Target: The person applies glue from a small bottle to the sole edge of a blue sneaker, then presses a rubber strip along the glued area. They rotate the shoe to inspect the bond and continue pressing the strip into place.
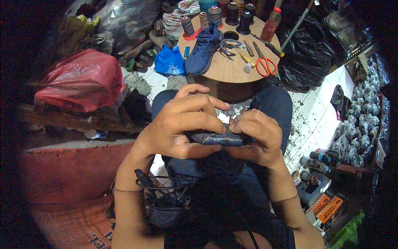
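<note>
Above my lap, both hands grip what looks like a dark shoe, with a worn, pale-streaked sole edge toward me. My left hand is wrapped around its left end, thumb below and fingers over the top. On the other end, my right hand closes with bent fingers, its thumb underneath. Much of the shoe is hidden by my fingers. Beyond my knees, a navy lace-up shoe rests on a round wooden table. Beside it lie orange-handled scissors and an awl with a yellow handle.
Several thread spools and a red-capped bottle stand on the table. A blue bag and red plastic bag sit left; a black bag lies right. Small bottles and orange boxes are lower right.
</note>
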Tool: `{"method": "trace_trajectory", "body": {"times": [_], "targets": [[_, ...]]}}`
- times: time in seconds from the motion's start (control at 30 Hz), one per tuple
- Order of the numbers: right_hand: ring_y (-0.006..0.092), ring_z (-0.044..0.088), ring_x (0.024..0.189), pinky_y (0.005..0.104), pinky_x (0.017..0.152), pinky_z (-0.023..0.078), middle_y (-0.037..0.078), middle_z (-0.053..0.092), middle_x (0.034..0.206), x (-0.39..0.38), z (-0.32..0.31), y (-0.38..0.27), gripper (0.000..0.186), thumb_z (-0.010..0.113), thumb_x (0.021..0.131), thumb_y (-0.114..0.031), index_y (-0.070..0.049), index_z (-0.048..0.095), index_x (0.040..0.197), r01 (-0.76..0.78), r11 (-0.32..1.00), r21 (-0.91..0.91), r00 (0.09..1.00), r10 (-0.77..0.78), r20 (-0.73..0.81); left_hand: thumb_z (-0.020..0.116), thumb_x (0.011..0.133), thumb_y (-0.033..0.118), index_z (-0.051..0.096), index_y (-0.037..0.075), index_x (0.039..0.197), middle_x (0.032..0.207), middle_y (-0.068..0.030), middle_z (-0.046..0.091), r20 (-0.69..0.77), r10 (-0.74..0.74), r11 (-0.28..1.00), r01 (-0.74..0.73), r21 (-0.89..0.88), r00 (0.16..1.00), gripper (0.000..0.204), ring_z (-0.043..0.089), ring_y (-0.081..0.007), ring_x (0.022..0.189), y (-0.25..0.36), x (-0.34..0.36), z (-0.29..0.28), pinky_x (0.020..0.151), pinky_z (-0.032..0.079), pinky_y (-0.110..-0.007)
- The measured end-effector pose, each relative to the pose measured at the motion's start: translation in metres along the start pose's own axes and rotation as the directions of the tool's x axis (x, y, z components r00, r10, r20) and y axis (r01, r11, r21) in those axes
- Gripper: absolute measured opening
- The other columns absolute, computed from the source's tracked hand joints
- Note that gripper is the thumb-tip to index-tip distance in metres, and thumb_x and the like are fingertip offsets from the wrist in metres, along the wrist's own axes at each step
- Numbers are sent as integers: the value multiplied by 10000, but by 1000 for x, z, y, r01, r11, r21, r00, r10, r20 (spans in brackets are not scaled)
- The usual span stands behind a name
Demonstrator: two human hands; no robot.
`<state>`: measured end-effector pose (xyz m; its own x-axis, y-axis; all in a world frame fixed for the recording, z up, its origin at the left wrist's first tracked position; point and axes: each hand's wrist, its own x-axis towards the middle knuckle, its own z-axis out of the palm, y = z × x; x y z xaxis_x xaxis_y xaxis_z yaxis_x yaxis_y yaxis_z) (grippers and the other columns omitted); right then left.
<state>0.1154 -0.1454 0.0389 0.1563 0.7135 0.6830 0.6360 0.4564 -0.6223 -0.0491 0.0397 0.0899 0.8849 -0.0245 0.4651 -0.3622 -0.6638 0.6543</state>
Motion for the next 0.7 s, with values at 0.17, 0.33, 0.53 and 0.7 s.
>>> {"method": "trace_trajectory", "body": {"times": [0.17,0.33,0.53,0.7], "targets": [[281,710,788,385,681,573,85,715,952,-2,1,3,460,887,720,-338,-82,735,1070,-4,1000,6,1000,5,-18,932,650,210,742,139,891,873,-3,703,8,-2,1000,2,6,1000,315,731,-331,1111,-1,2,1,1082,375,-542],[290,722,815,387,706,580,95,723,971,-5,0,5,446,887,725,-339,-74,740,1052,-31,999,13,999,32,-16,927,650,208,752,136,906,866,-10,702,-4,-1,1000,1,3,1000,318,731,-336,1106,-1,4,3,1082,371,-541],[283,731,853,376,738,587,107,733,958,-8,-2,7,446,901,737,-342,-53,739,1035,-61,998,19,997,62,-47,919,672,220,758,132,909,866,-21,713,-24,1,1000,-1,-4,1000,299,731,-310,1104,-2,10,8,1076,388,-529],[281,729,859,370,745,586,118,736,966,-12,-5,8,474,927,713,-327,-41,733,1038,-109,994,22,991,110,-73,887,724,266,744,137,976,975,-54,724,-26,16,997,-14,74,1000,317,702,-268,1090,-2,14,13,1061,401,-483]]}}
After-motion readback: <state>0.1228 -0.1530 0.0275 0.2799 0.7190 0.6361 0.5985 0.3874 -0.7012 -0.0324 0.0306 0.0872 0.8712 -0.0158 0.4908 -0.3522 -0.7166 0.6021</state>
